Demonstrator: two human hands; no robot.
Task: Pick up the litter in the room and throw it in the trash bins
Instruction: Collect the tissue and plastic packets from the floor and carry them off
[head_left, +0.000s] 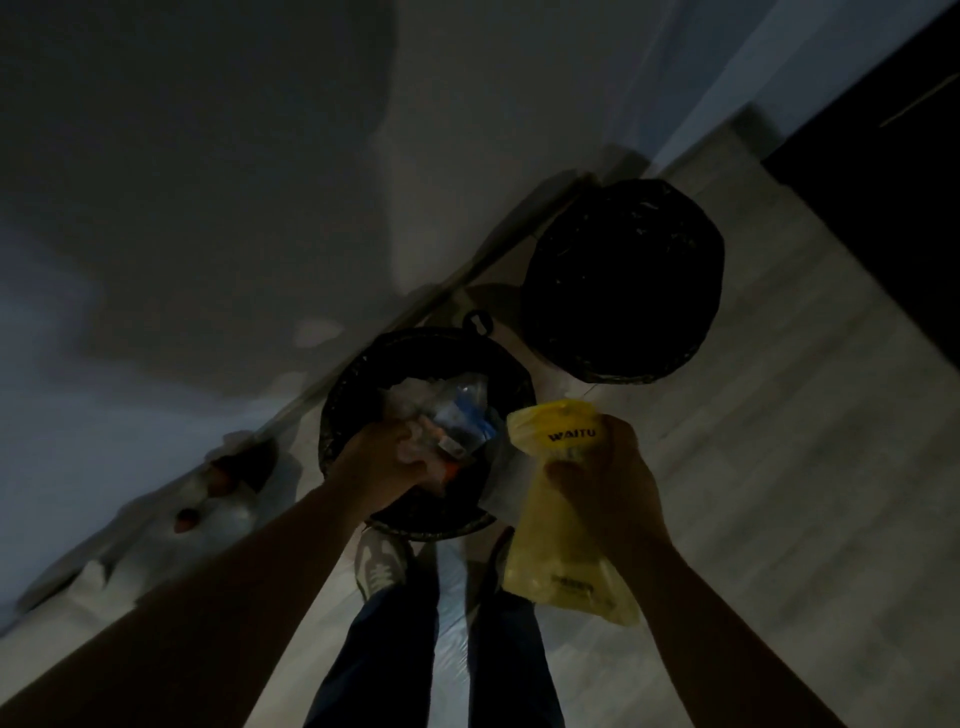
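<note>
Arms: both bare forearms came up from the lower corners of the view and converged towards twelve o'clock, over the nearer bin.
Left hand (387, 457): it hung above the near bin's opening, knuckles up, fingers curled round a wad of pale litter (415, 448); motion blur hid the exact finger placing.
Right hand (605, 483): it stood at three o'clock of the left hand, just outside the bin's rim, fingers and thumb pinched on a yellow bag (550, 566).
Yellow bag: thin plastic with dark printed lettering near its top; its top edge stuck up above the fingers and the rest drooped towards six o'clock, hanging free.
Near bin (332, 415): round, lined with a black bag, standing on the floor just ahead of the shoes; clear and blue-white wrappers (462, 415) lay inside.
Far bin (550, 244): also round and black-lined, at two o'clock of the near bin, close by but apart; its inside was too dark to read.
Floor (779, 467): pale wood-look planks, dimly lit.
Wall (208, 182): plain and pale, shadowed, meeting the floor along a diagonal skirting behind both bins.
Wall clutter (218, 499): pale plastic things at nine o'clock of the near bin, too blurred to name.
Shoe (382, 564): a grey trainer below dark trouser legs, at six o'clock of the near bin.
Cabinet (883, 182): a dark panel at the two o'clock corner.
</note>
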